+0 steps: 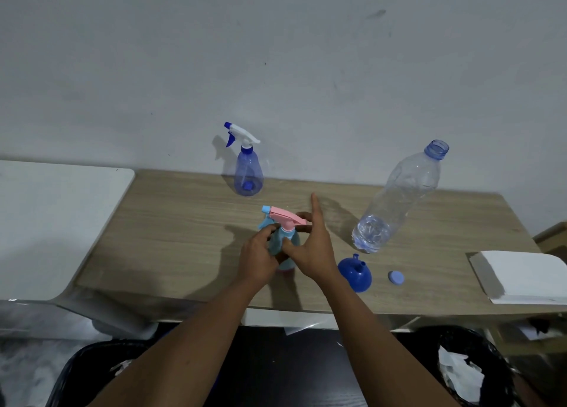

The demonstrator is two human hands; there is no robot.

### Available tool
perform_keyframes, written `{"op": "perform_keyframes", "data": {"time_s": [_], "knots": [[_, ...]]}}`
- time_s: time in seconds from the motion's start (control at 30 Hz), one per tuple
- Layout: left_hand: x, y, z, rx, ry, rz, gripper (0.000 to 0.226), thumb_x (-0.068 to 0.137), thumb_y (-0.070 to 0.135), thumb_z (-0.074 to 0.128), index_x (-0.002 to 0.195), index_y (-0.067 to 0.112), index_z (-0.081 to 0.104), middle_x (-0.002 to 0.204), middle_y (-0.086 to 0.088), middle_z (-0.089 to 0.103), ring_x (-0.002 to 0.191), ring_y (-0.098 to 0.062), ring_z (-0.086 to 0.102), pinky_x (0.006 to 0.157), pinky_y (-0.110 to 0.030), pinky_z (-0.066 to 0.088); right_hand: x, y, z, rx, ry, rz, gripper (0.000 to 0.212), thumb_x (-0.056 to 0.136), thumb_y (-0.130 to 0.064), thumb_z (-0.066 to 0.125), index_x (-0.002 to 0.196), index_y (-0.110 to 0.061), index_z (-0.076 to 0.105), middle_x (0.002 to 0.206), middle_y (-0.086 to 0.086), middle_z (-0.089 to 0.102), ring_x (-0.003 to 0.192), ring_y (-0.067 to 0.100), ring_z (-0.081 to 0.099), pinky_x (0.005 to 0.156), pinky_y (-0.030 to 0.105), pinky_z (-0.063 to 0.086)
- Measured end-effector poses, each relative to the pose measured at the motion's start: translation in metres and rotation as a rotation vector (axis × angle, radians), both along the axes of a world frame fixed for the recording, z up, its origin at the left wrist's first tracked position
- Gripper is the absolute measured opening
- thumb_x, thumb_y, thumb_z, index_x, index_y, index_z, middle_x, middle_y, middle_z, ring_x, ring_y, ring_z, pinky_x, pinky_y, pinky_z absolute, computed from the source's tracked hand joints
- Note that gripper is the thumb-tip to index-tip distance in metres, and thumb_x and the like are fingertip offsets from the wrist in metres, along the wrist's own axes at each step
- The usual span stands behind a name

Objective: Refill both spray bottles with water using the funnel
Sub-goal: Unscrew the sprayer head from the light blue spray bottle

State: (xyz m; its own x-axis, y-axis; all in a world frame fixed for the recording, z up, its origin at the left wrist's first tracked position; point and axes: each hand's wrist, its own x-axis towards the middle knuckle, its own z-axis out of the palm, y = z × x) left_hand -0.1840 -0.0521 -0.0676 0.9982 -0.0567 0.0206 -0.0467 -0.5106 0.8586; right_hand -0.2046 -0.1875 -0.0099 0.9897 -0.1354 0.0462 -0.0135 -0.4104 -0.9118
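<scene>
A light-blue spray bottle (277, 240) with a pink trigger head (283, 217) stands upright on the wooden table (171, 222), near its front. My left hand (259, 254) grips its body. My right hand (310, 247) holds its neck just under the pink head, index finger pointing up. A second spray bottle (248, 173), clear blue with a white and blue head, stands at the back by the wall. A blue funnel (355, 273) lies on the table right of my right hand. A clear water bottle (395, 204) stands uncapped with a little water at its bottom. Its blue cap (395, 277) lies beside the funnel.
A white pad or stack of paper (524, 276) lies at the table's right end. A white surface (52, 219) adjoins the table on the left. Black-lined bins sit on the floor at lower left (92, 373) and lower right (472, 366). The wall is just behind the table.
</scene>
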Motion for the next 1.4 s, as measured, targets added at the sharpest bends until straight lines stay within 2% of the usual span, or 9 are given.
{"op": "perform_keyframes", "data": {"time_s": [0.13, 0.4, 0.63, 0.8, 0.9, 1.0, 1.13, 1.3, 1.4], "knots": [[0.000, 0.001, -0.001, -0.002, 0.012, 0.004, 0.067, 0.071, 0.031, 0.086, 0.131, 0.025, 0.058, 0.125, 0.005, 0.066, 0.113, -0.013, 0.062, 0.094, -0.041, 0.056, 0.002, 0.002, 0.002, -0.003, 0.007, -0.026, 0.103, 0.082, -0.020, 0.079, 0.158, -0.031, 0.011, 0.107, -0.016, 0.056, 0.099, -0.008, 0.055, 0.079, 0.006, 0.042], [0.001, 0.002, -0.003, -0.011, 0.011, -0.001, 0.068, 0.071, 0.030, 0.086, 0.133, 0.027, 0.057, 0.127, 0.004, 0.065, 0.114, -0.014, 0.062, 0.095, -0.041, 0.055, 0.001, 0.001, 0.002, -0.018, 0.000, -0.008, 0.094, 0.087, -0.022, 0.074, 0.157, -0.034, 0.013, 0.112, -0.011, 0.061, 0.101, -0.005, 0.058, 0.079, 0.002, 0.042], [0.000, 0.000, -0.001, -0.010, 0.012, 0.010, 0.068, 0.072, 0.024, 0.086, 0.133, 0.023, 0.057, 0.129, 0.002, 0.064, 0.116, -0.016, 0.061, 0.096, -0.041, 0.054, 0.001, 0.002, 0.005, 0.001, 0.003, -0.014, 0.092, 0.085, -0.025, 0.076, 0.156, -0.033, 0.018, 0.117, -0.009, 0.060, 0.109, 0.004, 0.060, 0.092, 0.022, 0.050], [0.001, 0.002, -0.003, -0.026, 0.035, -0.006, 0.071, 0.070, 0.032, 0.086, 0.134, 0.024, 0.057, 0.129, 0.004, 0.064, 0.116, -0.013, 0.061, 0.096, -0.042, 0.055, -0.002, -0.001, 0.001, 0.038, -0.022, 0.003, 0.090, 0.088, -0.027, 0.074, 0.157, -0.033, 0.016, 0.113, -0.024, 0.058, 0.105, -0.007, 0.059, 0.083, 0.007, 0.045], [0.001, 0.001, -0.002, -0.005, 0.030, 0.012, 0.072, 0.072, 0.024, 0.087, 0.136, 0.023, 0.055, 0.132, 0.002, 0.062, 0.119, -0.016, 0.059, 0.098, -0.041, 0.053, 0.001, 0.002, 0.001, 0.006, -0.003, -0.017, 0.094, 0.084, -0.025, 0.078, 0.157, -0.034, 0.018, 0.116, -0.019, 0.059, 0.106, -0.002, 0.060, 0.087, 0.013, 0.047], [0.000, 0.001, -0.003, -0.032, 0.013, 0.007, 0.070, 0.070, 0.017, 0.087, 0.133, 0.023, 0.058, 0.126, 0.004, 0.065, 0.114, -0.012, 0.061, 0.096, -0.038, 0.054, 0.002, 0.003, 0.002, 0.019, -0.014, -0.033, 0.086, 0.088, -0.024, 0.074, 0.155, -0.036, 0.021, 0.115, -0.014, 0.063, 0.107, 0.002, 0.062, 0.093, 0.023, 0.051], [0.000, 0.001, -0.004, -0.074, 0.012, 0.006, 0.059, 0.071, 0.014, 0.084, 0.123, 0.029, 0.062, 0.114, 0.012, 0.068, 0.106, -0.009, 0.065, 0.088, -0.033, 0.057, 0.003, -0.001, 0.009, 0.058, -0.103, -0.074, 0.078, 0.088, -0.019, 0.074, 0.151, -0.034, 0.032, 0.110, -0.015, 0.066, 0.105, 0.000, 0.062, 0.092, 0.018, 0.049], [0.000, 0.001, -0.004, -0.141, 0.035, 0.005, 0.058, 0.061, 0.035, 0.089, 0.113, 0.036, 0.063, 0.103, 0.015, 0.070, 0.095, -0.004, 0.066, 0.082, -0.032, 0.057, 0.024, -0.010, 0.054, 0.146, -0.264, -0.188, 0.054, 0.086, -0.010, 0.074, 0.135, -0.018, 0.052, 0.110, -0.010, 0.066, 0.094, 0.005, 0.066, 0.086, 0.028, 0.056], [0.000, 0.002, -0.007, -0.147, 0.016, 0.000, 0.062, 0.057, 0.048, 0.085, 0.114, 0.038, 0.062, 0.105, 0.017, 0.069, 0.097, -0.004, 0.065, 0.082, -0.039, 0.058, 0.042, -0.028, 0.087, 0.148, -0.303, -0.301, 0.050, 0.087, -0.012, 0.072, 0.134, -0.014, 0.054, 0.105, -0.004, 0.067, 0.086, 0.001, 0.065, 0.080, 0.018, 0.054]]}}
